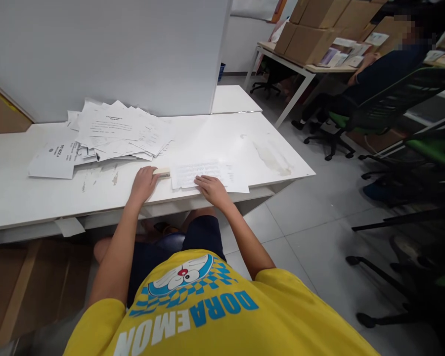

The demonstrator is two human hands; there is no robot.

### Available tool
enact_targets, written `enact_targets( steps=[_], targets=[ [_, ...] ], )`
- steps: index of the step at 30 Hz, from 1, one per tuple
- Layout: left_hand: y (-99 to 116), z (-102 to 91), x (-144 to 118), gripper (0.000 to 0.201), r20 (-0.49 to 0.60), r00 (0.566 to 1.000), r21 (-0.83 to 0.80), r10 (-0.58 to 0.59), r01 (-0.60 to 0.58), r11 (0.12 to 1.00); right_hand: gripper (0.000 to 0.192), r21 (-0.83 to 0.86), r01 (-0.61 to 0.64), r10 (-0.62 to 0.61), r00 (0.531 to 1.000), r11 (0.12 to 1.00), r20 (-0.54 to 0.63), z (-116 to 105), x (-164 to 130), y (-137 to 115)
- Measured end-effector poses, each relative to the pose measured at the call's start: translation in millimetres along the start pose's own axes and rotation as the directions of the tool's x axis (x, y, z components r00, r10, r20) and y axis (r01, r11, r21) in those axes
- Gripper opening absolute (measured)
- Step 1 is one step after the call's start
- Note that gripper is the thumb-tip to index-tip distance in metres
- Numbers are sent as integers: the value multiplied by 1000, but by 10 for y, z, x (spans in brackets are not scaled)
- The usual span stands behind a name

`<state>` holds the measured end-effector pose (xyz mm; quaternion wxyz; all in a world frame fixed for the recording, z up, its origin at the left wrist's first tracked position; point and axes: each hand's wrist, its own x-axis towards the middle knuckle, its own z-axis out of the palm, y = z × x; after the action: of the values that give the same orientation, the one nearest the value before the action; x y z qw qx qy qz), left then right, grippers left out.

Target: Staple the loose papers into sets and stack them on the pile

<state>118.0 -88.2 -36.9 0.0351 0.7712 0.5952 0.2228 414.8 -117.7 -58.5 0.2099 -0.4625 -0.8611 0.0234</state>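
My left hand (144,184) is closed on the back end of a cream-coloured stapler (162,172) lying on the white desk (215,141). The stapler's front end points right, close beside the left edge of some printed paper sheets (189,173). My right hand (212,189) rests on these sheets near the desk's front edge, its fingers stretched out flat. The sheets overlap, with one sticking out to the right. How many lie there I cannot tell. Whether the stapler's jaw touches the paper is also unclear.
A messy pile of printed papers (114,128) lies at the back left, before a grey partition (104,54). One loose sheet (69,226) juts from the shelf below. To the right, a person (389,74) sits near an office chair (404,96) and a table with cardboard boxes (307,42).
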Motion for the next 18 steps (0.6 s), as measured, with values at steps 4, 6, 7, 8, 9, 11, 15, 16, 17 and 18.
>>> enact_targets(
  steps=[4, 6, 7, 8, 9, 11, 15, 16, 17, 18],
  targets=[
    [6, 2, -16, 45, 2, 1000, -10, -12, 12, 1000, 35, 46, 10, -8, 999, 999, -48, 74, -21, 16],
    [2, 10, -23, 44, -4, 1000, -13, -16, 16, 1000, 35, 66, -3, 9, 997, 998, -78, 113, -36, 25],
    [-1, 15, -25, 43, -8, 1000, -14, -17, 16, 1000, 36, 75, -12, 19, 996, 997, -90, 127, -44, 28],
    [-3, 19, -26, 43, -11, 1000, -16, -17, 17, 1000, 36, 82, -18, 26, 995, 996, -98, 137, -51, 31],
    [-5, 23, -27, 42, -13, 1000, -17, -16, 16, 1000, 36, 86, -20, 29, 995, 996, -101, 141, -57, 31],
    [-7, 29, -28, 42, -13, 1000, -19, -12, 12, 1000, 36, 83, -14, 22, 996, 996, -92, 137, -59, 25],
    [-11, 30, -33, 44, -14, 1000, -21, -2, 2, 1000, 37, 77, 26, -24, 999, 997, -28, 100, -20, -12],
    [-12, 29, -34, 45, -14, 1000, -21, 0, 0, 1000, 37, 79, 35, -34, 999, 996, -14, 90, -5, -23],
    [-13, 27, -37, 45, -14, 1000, -21, 2, -2, 1000, 37, 83, 42, -42, 999, 996, -2, 82, 11, -35],
    [-13, 25, -39, 46, -14, 1000, -21, 4, -4, 1000, 37, 89, 47, -48, 999, 995, 6, 73, 26, -46]
  ],
)
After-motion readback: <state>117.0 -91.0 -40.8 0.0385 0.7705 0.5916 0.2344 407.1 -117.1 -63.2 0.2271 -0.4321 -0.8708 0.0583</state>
